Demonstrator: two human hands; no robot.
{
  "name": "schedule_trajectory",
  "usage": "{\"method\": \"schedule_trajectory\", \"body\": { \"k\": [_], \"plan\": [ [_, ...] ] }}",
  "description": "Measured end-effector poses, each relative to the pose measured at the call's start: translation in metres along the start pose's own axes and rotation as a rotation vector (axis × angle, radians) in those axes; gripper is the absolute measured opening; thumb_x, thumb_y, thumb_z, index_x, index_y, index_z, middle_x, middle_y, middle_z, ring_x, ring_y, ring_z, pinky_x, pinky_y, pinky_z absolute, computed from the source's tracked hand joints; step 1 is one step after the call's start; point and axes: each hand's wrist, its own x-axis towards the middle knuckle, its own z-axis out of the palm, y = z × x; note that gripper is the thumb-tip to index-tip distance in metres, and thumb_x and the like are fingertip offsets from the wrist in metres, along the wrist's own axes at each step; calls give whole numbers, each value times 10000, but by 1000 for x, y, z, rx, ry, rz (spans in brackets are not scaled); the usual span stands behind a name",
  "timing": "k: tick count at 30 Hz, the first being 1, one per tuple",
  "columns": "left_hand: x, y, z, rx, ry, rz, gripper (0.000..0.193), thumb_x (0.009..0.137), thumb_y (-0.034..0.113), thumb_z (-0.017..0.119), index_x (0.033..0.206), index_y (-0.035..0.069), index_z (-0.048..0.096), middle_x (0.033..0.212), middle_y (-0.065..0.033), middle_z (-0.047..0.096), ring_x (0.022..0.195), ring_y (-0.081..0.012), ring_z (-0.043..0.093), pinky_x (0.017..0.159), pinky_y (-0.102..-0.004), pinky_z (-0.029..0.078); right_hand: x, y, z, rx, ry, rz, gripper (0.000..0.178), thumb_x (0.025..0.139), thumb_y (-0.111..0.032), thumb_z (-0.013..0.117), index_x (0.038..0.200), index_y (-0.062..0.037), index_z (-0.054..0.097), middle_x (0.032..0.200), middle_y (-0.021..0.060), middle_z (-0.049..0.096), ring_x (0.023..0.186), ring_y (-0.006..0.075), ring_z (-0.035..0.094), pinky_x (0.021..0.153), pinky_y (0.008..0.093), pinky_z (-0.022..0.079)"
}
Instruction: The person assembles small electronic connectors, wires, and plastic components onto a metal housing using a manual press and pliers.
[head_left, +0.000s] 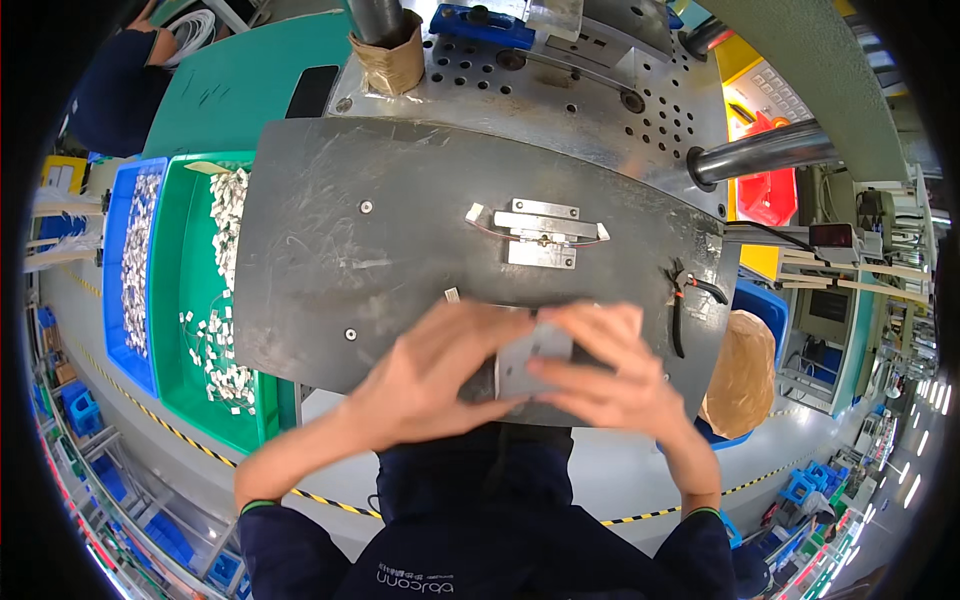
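Note:
Near the front edge of the dark metal plate, my left hand (430, 365) and my right hand (615, 375) close around a flat grey metal block (518, 368) from both sides. Motion blurs the fingers a little, and they hide much of the block. A small white connector (452, 295) pokes out just beyond my left fingers. Farther off, a silver metal fixture (540, 253) lies on the plate. Across it runs a thin wire with a white connector (474, 212) at its left end and another white connector (603, 232) at its right.
Cutting pliers (679, 305) lie on the dark plate (310, 240) at right. Left of it stand a green bin (190, 265) and a blue bin (113, 260) of white connectors. Behind are a perforated machine bed (560, 100) and steel posts. A person (115, 95) is at far left.

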Motion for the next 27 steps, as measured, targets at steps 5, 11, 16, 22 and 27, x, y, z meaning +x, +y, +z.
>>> {"method": "schedule_trajectory", "body": {
  "k": [5, 11, 16, 22, 27],
  "plan": [
    [83, -46, -15, -25, 77, 60, 687, 686, 154, 968, 1307, 44, 696, 1139, -123, 753, 987, -280, 738, 862, -355, 592, 53, 53, -30, -18, 59, 113, 406, 740, -182, 896, 1138, -134, 831, 1323, 132, 710, 1164, 328, 656, 1024, 443, 445],
    [84, -70, -12, -19, -35, 44, 667, 694, 164, 958, 1299, 16, 721, 1232, -150, 744, 1128, -325, 709, 975, -408, 574, 49, 66, -15, -16, 42, 148, 382, 722, -181, 916, 1090, -105, 847, 1327, 143, 720, 1189, 315, 656, 1054, 424, 431],
    [76, -72, -4, -3, -39, 39, 729, 715, 136, 942, 1384, 46, 665, 1362, -138, 685, 1233, -348, 656, 1064, -443, 539, 45, 68, -7, -49, 30, 171, 595, 740, -234, 920, 1298, -113, 751, 1470, 145, 623, 1322, 349, 582, 1119, 454, 399],
    [70, -79, 3, 44, -6, -17, 764, 680, 108, 956, 1385, 63, 665, 1342, -120, 699, 1221, -367, 656, 1117, -457, 518, 26, 85, 15, 55, 118, 274, 810, 722, -166, 950, 1454, -100, 610, 1447, 177, 622, 1356, 383, 576, 1145, 460, 447],
    [92, -77, -2, 12, 17, 143, 659, 665, 115, 961, 1282, 55, 737, 1217, -146, 746, 1144, -350, 701, 1129, -497, 513, 35, 82, 0, 292, 243, 314, 617, 693, -76, 972, 1251, -54, 711, 1409, 184, 646, 1301, 327, 630, 1111, 440, 499]
  ]
}}
